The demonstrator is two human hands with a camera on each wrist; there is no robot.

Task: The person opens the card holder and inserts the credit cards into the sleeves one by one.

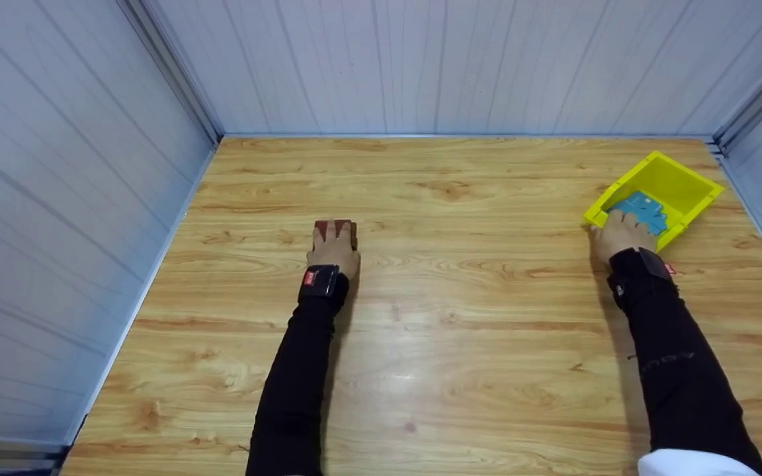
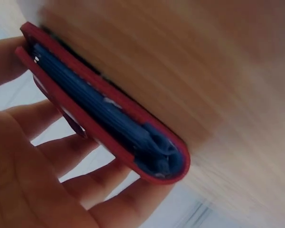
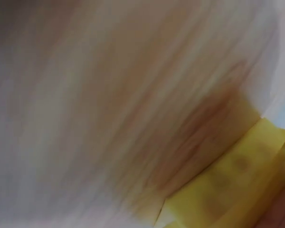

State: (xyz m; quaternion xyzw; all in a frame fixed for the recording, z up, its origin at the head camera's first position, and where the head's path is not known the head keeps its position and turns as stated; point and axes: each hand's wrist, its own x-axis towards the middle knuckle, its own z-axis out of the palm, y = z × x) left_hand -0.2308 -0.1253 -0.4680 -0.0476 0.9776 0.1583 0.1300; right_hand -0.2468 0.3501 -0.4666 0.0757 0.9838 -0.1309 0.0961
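A red-brown wallet-like holder [image 1: 335,228] with blue pleated inner leaves lies on the wooden table at centre left. My left hand [image 1: 335,254] holds it from above, fingers spread over its cover. In the left wrist view, digits reach both ends of the red cover [image 2: 90,126]. At the right, my right hand [image 1: 622,239] grips the near-left rim of a yellow bin [image 1: 685,182], fingers over the edge and thumb outside. Inside the bin, beside those fingers, is a light-blue, jagged-edged thing [image 1: 645,210] of unclear kind. The right wrist view shows mostly the yellow wall [image 3: 228,180].
White panel walls [image 1: 407,66] close off the table's back and sides. Wood-grain tabletop [image 1: 460,297] stretches between the two arms. The bin stands near the right back corner.
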